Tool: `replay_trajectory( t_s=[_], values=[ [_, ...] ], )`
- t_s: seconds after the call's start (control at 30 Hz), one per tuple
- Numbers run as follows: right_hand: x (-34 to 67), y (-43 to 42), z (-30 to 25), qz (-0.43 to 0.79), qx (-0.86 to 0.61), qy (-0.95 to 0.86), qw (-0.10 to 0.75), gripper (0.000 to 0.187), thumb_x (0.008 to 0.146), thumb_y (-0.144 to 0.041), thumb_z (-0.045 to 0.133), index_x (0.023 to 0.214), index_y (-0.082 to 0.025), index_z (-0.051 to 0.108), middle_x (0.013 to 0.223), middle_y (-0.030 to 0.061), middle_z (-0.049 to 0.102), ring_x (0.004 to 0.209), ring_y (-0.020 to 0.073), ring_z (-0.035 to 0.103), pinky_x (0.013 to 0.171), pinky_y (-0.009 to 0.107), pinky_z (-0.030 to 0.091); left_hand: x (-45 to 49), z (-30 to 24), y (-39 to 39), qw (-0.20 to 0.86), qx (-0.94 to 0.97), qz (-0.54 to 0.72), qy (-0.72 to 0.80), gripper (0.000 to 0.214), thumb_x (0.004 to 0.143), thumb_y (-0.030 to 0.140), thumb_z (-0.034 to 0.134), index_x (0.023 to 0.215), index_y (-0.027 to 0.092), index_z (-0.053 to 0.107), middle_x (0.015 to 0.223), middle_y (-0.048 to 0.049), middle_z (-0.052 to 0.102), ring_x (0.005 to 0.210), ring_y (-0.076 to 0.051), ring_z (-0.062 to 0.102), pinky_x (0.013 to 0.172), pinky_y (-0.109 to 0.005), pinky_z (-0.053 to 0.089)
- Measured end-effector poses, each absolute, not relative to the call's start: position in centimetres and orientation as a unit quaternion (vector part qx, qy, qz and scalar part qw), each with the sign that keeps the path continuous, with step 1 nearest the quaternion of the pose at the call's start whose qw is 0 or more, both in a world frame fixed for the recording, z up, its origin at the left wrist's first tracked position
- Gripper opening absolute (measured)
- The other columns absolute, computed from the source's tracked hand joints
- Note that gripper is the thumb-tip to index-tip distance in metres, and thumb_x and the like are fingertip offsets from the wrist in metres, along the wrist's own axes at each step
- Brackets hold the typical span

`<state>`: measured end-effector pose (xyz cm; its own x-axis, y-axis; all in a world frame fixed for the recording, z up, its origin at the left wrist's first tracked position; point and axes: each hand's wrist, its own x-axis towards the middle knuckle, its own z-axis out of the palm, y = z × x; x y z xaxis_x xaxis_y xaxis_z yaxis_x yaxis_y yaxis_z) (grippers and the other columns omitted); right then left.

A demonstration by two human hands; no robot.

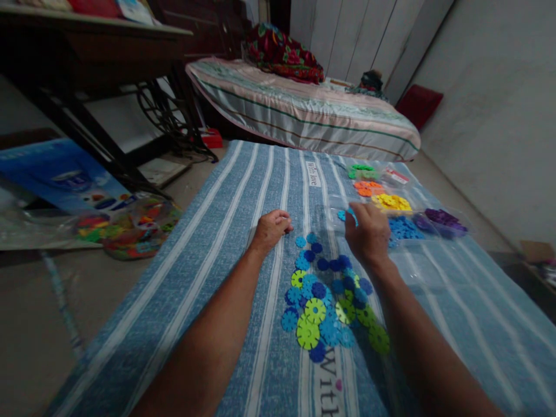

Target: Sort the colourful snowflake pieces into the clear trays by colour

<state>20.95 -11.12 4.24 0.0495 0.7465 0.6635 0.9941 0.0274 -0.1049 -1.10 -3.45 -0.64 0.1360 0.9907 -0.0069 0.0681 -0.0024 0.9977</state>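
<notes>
My right hand (369, 231) is over a clear tray compartment (333, 204), its fingers closed at a light blue notched disc (353, 216). Another light blue disc (341, 215) is in that compartment. My left hand (271, 229) hovers above the striped cloth with its fingers curled together; whatever they may hold is hidden. Between my forearms lies a loose pile of notched plastic discs: yellow-green (315, 311), light blue (330, 331) and dark blue (318, 290). The right forearm partly shades the pile.
Sorted discs fill other compartments: green (362, 171), orange (369, 188), yellow (392, 202), blue (405, 227) and purple (443, 220). A bed (304, 110) stands beyond the cloth-covered surface (208, 266). Bags of coloured pieces (141, 229) lie at left, below a sewing-machine table (99, 35).
</notes>
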Motion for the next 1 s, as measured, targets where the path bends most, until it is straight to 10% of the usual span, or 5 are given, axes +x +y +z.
replay_trajectory(
  t_s=[0.37,1.0],
  values=[
    [14.8,-11.7,2.1,0.032,-0.678,-0.734,0.008,0.026,0.1,-0.032,0.054,0.111,-0.016,0.071,0.115,0.0128,0.068,0.108,0.0254,0.06,0.085,0.031,0.042,-1.2,-0.8,-3.4,0.507,0.558,0.445,0.483,0.029,0.066,0.041,0.071,0.084,0.02,0.063,0.06,0.0011,0.067,0.065,-0.017,0.067,0.064,-0.029,0.051],
    [18.2,-12.1,1.7,-0.093,-0.62,-0.755,0.189,0.03,0.098,-0.015,0.048,0.079,-0.019,0.07,0.089,0.0083,0.069,0.084,0.0196,0.058,0.076,0.029,0.038,-1.3,-1.0,-3.1,0.502,0.562,0.447,0.482,0.031,0.065,0.043,0.071,0.084,0.02,0.064,0.061,0.0005,0.068,0.062,-0.017,0.066,0.063,-0.029,0.051]
  ],
)
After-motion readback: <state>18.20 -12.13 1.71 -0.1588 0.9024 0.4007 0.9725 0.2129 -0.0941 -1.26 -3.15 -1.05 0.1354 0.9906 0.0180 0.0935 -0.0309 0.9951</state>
